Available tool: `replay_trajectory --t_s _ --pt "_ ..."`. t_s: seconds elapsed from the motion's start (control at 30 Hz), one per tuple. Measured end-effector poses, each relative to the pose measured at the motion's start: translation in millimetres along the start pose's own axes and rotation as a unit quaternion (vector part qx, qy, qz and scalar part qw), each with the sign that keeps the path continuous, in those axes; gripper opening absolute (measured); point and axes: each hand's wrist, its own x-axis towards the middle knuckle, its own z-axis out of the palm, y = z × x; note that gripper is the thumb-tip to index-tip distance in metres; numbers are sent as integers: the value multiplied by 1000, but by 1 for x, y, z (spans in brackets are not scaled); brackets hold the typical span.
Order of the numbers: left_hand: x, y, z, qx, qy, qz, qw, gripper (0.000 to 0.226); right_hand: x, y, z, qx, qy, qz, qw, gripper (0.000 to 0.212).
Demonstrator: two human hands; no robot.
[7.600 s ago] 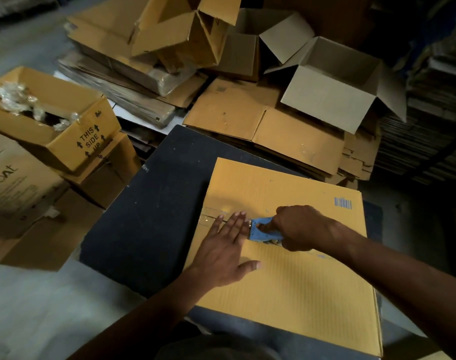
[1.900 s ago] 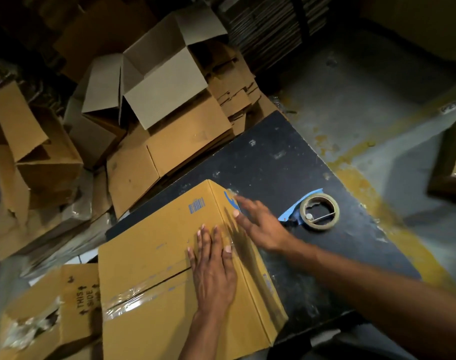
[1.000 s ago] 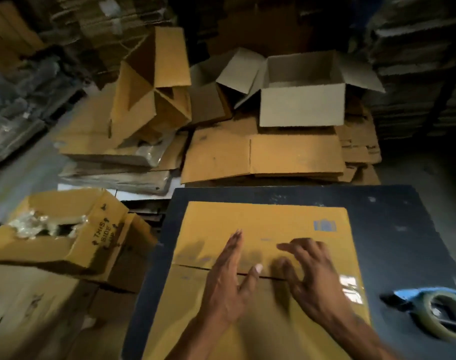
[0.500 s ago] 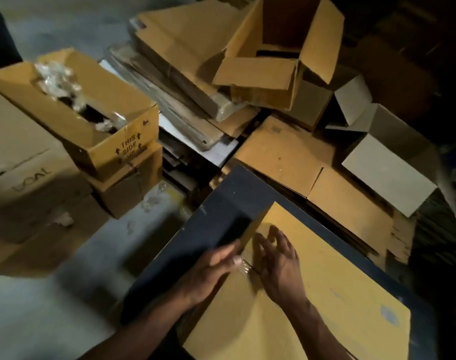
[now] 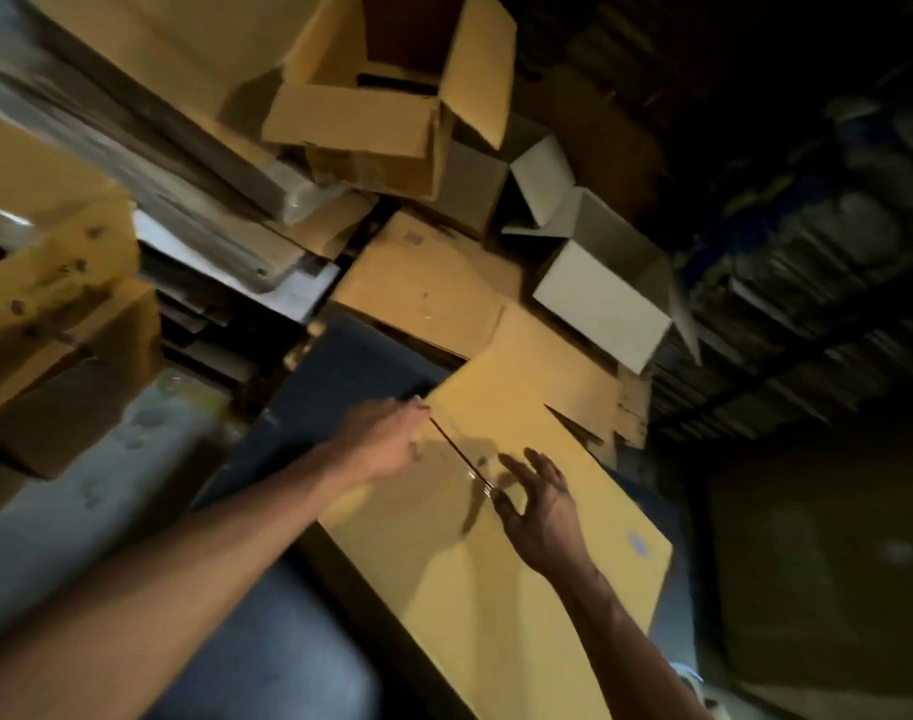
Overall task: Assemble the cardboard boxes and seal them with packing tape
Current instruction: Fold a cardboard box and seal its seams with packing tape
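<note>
The view has swung hard since half a second ago, and both hands have slid along the seam of the box (image 5: 496, 563), so the pressing-down of tape looks nearly done. The left hand (image 5: 387, 444), at ten o'clock of the box on the dark table (image 5: 340, 376), rests at the seam's end (fingers blurred). The right hand (image 5: 540, 504) hovers spread, holding nothing.

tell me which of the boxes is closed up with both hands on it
The yellow box on the dark table; the boxes heaped behind it gape open or lie flat.
</note>
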Motion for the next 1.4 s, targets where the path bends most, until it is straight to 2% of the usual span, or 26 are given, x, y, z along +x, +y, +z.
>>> replay_trajectory --t_s 0.07,0.13,0.3,0.37,0.43,0.53,0.67,0.8,0.9,0.97,1.03,1.13,1.2,1.3,1.37,1.4 --pt "19 33 4 107 56 17 993 37 -18 41 -16 -1 2 63 998 57" --pt "20 72 24 100 51 45 993 37 -36 83 -30 6 1 124 992 57" --pt "-32 176 107 48 -17 86 995 71 -59 162 -52 -1 -15 224 974 63" --pt "-56 213 134 34 -29 97 994 85 -58 182 -56 28 14 243 970 63" --pt "-72 248 154 42 -32 112 992 103 -54 203 -57 81 30 255 963 72" --pt "-78 282 185 77 -36 142 986 117 -47 233 -58 113 -3 221 969 83" --pt "-82 290 204 169 -84 160 969 109 -61 259 -59 115 -1 173 978 66" --pt "-88 279 203 196 -81 112 971 105 -85 278 -35 104 42 164 980 85" --pt "-86 284 204 209 -62 56 974 99 -106 280 -27 120 47 215 968 92" --pt "-81 284 209 204 -30 50 977 100 -114 286 -26 128 52 200 970 83" --pt "-73 278 216 226 -1 56 973 103 -121 306 -27 188 40 161 968 64" --pt "-69 272 227 230 52 86 968 78 -133 357 -20 220 28 125 967 48" --pt "-69 269 234 253 76 101 959 73 -141 396 -10 147 -14 136 980 44" --pt "-69 264 243 290 97 108 946 73 -156 436 7 35 -143 137 979 69" --pt "-67 261 245 291 103 112 944 74 -162 443 18 -5 -168 111 979 75" --pt "-66 259 245 294 104 117 943 74 -162 444 24 -10 -160 110 981 72"
